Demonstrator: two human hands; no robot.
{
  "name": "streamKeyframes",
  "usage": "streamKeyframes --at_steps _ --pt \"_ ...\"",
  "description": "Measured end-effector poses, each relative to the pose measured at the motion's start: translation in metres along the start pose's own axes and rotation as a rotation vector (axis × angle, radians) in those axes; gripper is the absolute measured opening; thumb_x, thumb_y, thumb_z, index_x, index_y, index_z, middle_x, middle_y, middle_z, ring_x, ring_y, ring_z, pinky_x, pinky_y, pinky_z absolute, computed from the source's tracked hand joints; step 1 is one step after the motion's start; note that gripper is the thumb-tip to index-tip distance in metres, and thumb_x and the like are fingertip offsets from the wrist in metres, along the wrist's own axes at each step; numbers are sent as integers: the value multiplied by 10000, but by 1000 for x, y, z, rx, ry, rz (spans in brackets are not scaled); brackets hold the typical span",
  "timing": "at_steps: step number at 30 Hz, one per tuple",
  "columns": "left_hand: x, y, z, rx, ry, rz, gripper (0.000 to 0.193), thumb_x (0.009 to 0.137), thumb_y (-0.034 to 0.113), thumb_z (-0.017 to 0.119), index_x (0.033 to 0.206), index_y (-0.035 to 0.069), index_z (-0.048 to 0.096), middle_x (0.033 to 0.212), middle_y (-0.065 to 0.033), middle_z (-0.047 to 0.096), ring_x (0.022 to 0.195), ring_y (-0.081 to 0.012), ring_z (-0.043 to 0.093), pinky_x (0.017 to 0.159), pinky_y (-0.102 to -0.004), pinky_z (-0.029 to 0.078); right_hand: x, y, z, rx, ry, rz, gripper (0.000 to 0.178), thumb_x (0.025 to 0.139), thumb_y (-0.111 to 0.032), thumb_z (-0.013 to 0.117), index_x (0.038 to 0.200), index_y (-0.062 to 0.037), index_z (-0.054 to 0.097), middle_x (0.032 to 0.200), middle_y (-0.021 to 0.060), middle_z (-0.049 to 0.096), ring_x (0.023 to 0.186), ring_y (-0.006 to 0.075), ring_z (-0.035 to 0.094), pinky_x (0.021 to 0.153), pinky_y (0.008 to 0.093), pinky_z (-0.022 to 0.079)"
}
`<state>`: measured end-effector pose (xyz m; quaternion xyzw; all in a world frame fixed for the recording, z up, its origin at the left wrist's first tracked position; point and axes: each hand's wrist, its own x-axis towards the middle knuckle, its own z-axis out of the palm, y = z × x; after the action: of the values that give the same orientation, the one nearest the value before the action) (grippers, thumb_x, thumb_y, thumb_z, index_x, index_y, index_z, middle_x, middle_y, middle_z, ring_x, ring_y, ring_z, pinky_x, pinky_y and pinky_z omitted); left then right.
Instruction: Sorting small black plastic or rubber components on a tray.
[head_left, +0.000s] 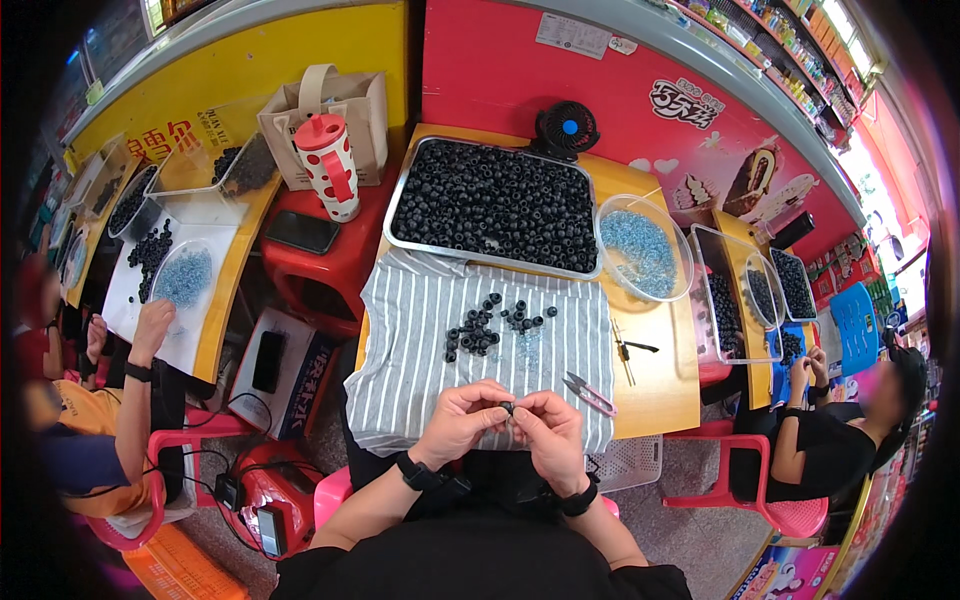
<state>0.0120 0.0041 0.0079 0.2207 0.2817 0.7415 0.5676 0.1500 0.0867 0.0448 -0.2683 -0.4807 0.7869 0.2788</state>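
My left hand (462, 422) and my right hand (551, 436) meet above the near edge of a grey-and-white striped cloth (405, 330). Thumbs and forefingers of both pinch one small black round piece (508, 408) between them. Its finer details are too small to make out. Beyond my fingers, a loose pile of black round pieces with holes (472, 335) lies on the cloth, with a few small clear bluish bits (529, 345) beside it. Pink-handled thread snips (592, 396) rest on the cloth to the right of my right hand, their blades pointing away to the left.
A metal tray (398, 225) full of black pieces stands behind the cloth. To its right are a round clear tub (688, 262) of bluish bits, a black fan (566, 130) and a thin dark tool (624, 352). A spotted tumbler (330, 170) stands on a red stool. Co-workers sit on both sides.
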Motion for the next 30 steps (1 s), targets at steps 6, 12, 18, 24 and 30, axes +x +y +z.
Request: streamKeyframes --at_steps 6,12,18,24,30 --pt "-3 0 3 197 44 40 178 893 -46 595 1061 -44 657 961 -53 596 776 -102 595 681 -227 501 -2 6 -3 -58 -13 -41 62 913 -32 630 960 5 616 794 15 634 684 50 566 598 189 459" --pt "0 -3 2 241 31 40 183 902 -36 591 1070 -47 661 969 -52 593 770 -89 596 668 -215 497 -2 6 -5 -203 35 -72 63 895 -2 627 956 12 622 801 10 631 707 50 572 610 186 458" --pt "-1 -2 -6 1 -34 -64 250 893 -25 614 1141 -21 637 1019 -59 631 778 -82 606 680 -215 513 0 -23 0 -669 -160 -257 279 870 43 607 1145 3 626 829 67 656 742 119 631 675 253 507" --pt "-3 5 -5 -58 -49 -124 372 865 2 668 1224 -17 569 1017 -63 665 761 -85 631 652 -208 531 3 -27 -5 -732 -339 -244 302 891 29 571 1190 -3 600 893 121 683 738 189 666 678 294 522" --pt "-3 7 -5 -141 -113 -161 388 811 29 740 1168 -23 597 939 -82 674 680 -90 642 579 -185 534 0 -29 -1 -650 -387 -201 258 872 39 527 1105 -4 631 757 75 646 618 136 620 559 262 482"
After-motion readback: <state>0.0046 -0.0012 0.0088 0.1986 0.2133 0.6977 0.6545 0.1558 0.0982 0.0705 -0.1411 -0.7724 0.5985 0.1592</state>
